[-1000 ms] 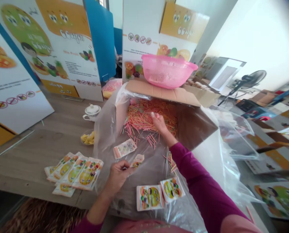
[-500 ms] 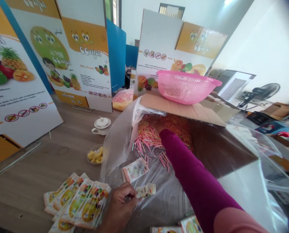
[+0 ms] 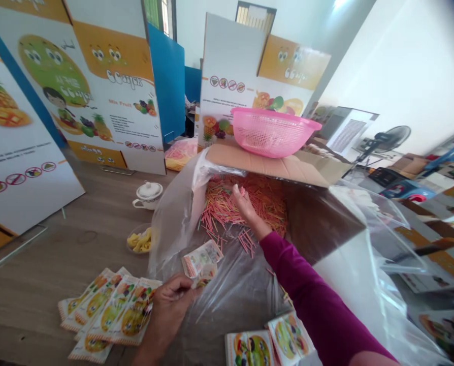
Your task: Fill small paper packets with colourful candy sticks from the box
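Note:
My left hand [image 3: 169, 307] pinches a small printed packet [image 3: 205, 277], whose upper end stands apart like a mouth. Just beyond it, another printed packet [image 3: 196, 256] lies on the clear plastic sheet [image 3: 227, 300]. My right hand [image 3: 247, 207] is over the pile of thin pink and orange candy sticks [image 3: 267, 203] in the cardboard box [image 3: 326, 218]. Its fingers are curled, with what looks like a few pink sticks in them. Some loose sticks are scattered on the plastic at the box mouth.
Fanned packets [image 3: 112, 310] lie on the wooden table at left, more packets [image 3: 250, 348] at the front. A pink basket [image 3: 274, 132] rests on the box flap. A lidded white pot [image 3: 149, 194] and a bowl of yellow pieces [image 3: 140, 240] stand left of the box. Printed cartons [image 3: 116, 101] stand behind.
My right hand has come up out of the stick pile and now shows above it. The packet in my left hand is turned more upright, its mouth wider. The whole view has shifted.

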The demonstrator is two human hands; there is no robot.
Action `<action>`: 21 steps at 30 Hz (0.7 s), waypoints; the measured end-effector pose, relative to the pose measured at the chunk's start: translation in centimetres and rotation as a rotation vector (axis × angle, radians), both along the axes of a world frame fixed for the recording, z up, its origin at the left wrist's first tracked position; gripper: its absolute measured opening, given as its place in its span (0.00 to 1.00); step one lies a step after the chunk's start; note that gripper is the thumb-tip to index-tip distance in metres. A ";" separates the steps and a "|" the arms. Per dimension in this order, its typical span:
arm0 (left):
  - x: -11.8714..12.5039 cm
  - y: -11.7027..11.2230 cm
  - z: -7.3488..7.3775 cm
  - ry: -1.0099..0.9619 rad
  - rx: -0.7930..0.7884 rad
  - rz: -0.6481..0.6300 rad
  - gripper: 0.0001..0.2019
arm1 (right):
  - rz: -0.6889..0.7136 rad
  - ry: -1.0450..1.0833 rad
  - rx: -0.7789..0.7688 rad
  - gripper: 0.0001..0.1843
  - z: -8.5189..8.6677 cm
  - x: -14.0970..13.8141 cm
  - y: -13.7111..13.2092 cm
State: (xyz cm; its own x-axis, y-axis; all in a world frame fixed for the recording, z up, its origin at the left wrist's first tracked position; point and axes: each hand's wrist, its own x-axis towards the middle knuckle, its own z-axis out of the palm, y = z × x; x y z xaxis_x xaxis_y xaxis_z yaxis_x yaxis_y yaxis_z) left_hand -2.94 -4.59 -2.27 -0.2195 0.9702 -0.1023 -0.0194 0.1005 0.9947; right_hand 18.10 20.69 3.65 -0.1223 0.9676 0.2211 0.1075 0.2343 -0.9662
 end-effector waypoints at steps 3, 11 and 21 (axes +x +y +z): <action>0.4 0.4 0.6 0.008 -0.104 -0.055 0.17 | 0.040 0.136 -0.104 0.43 -0.7 1.5 -4.8; 4.9 2.0 2.3 -0.026 -0.134 -0.199 0.17 | 0.351 0.342 -0.255 0.47 0.9 3.4 -14.8; 7.4 2.0 1.7 -0.153 -0.112 -0.273 0.12 | 0.604 0.076 -0.030 0.39 0.3 4.8 -16.5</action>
State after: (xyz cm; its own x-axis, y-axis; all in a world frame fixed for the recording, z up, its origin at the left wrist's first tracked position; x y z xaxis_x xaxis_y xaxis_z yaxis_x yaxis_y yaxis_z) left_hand 4.46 -2.62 -0.60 0.0733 0.9720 -0.2233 -0.1254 0.2311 0.9648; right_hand 22.87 4.23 3.97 -0.6368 0.7377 0.2240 -0.1052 0.2047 -0.9732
